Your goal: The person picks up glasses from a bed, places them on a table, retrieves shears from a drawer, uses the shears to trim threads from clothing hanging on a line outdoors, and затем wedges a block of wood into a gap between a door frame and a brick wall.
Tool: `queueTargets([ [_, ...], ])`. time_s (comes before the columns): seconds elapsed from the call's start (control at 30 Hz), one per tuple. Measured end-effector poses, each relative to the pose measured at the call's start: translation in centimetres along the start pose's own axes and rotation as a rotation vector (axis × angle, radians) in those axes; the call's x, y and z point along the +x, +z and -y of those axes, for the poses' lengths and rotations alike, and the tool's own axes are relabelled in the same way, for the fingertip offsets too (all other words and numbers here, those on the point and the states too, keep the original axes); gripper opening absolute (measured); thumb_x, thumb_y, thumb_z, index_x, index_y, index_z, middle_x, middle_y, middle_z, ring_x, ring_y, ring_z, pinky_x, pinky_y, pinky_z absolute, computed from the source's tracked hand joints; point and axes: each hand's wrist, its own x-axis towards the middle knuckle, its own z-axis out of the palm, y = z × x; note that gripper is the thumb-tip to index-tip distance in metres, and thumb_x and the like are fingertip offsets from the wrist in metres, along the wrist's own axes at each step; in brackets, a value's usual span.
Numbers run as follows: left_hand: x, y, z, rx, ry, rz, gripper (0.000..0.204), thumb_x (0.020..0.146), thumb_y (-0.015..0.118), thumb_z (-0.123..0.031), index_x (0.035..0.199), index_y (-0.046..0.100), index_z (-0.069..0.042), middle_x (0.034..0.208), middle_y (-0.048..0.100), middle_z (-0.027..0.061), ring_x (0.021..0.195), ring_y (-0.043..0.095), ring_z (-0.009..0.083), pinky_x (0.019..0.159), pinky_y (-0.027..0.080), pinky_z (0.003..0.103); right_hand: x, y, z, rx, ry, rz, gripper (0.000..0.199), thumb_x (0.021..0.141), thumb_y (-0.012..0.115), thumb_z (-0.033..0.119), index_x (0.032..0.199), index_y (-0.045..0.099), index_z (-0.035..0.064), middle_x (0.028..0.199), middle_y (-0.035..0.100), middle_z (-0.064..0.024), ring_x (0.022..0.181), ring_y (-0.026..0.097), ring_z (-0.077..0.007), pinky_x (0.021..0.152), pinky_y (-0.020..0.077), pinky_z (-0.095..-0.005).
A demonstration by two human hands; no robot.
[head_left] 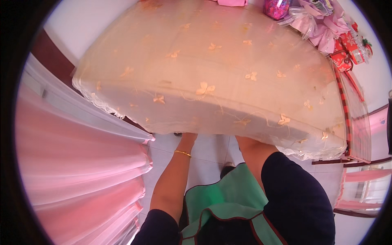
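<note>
A sheer cream tablecloth (228, 61) with embroidered butterfly-like flowers and a white lace edge covers the table ahead. Both my arms reach forward to its near hanging edge. My left forearm (171, 179), with a thin gold bracelet (182, 153) near the wrist, passes under the hem, and the fingers of that hand are hidden. Farther right, my right forearm (254, 154) also goes beneath the cloth, hiding its fingers too. Whether either hand holds anything cannot be seen.
Pink curtains (81, 163) hang close on the left. Pink wrapped bouquets (310, 24), a purple jar (277, 8) and red gift boxes (347, 51) line the table's far right. A green apron (228, 192) hangs at my front above the tiled floor (208, 163).
</note>
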Motion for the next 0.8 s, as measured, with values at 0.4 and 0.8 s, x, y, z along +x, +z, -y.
queueTargets([
  [0.4, -8.4, -3.7, -6.5, -0.758, -0.631, 0.008, 0.018, 0.089, 0.053, -0.011, 0.105, 0.061, -0.008, 0.097, 0.063, 0.0010, 0.093, 0.060, 0.0132, 0.082, 0.047, 0.029, -4.9, 1.2, -1.2, 0.041, 0.021, 0.061, 0.016, 0.085, 0.055, 0.017, 0.088, 0.064, 0.0044, 0.083, 0.064, -0.0101, 0.079, 0.061, -0.0212, 0.072, 0.0469, -0.0340],
  [0.8, -24.1, -15.6, -23.5, 0.310, -0.050, 0.202, 0.065, 0.072, 0.071, -0.008, 0.131, 0.046, -0.008, 0.129, 0.049, 0.0188, 0.123, 0.044, 0.0349, 0.101, 0.039, 0.041, -35.9, -7.2, 6.8, 0.036, 0.258, 0.610, 0.020, 0.083, 0.055, 0.021, 0.079, 0.068, 0.0054, 0.075, 0.066, -0.0118, 0.073, 0.063, -0.0221, 0.067, 0.0482, -0.0345],
])
